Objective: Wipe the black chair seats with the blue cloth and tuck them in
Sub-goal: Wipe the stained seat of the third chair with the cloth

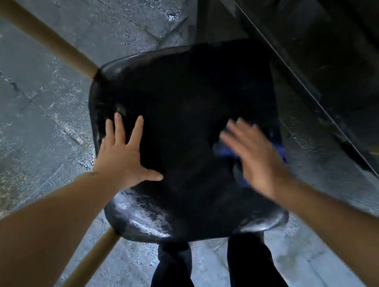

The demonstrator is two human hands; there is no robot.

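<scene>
Here, my left hand (126, 161) flat, fingers spread, on the black seat (178, 110), my blurred right hand (256, 155) open-palmed, pressing the blue cloth (225, 150) down.

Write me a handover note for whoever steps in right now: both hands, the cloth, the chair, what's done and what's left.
Left hand: open, fingers spread, palm flat on the left part of the black chair seat, bracing it.
Right hand: open and flat, pressing the blue cloth onto the seat's right side; it is motion-blurred, so it looks mid-wipe.
The cloth is mostly hidden under that hand.
Chair: the person stands at its near edge; a dark table edge runs along its right.
Done: cannot tell how much of the seat is wiped.
Left: finish wiping, tuck the chair in, then the other chairs, none in view.
</scene>
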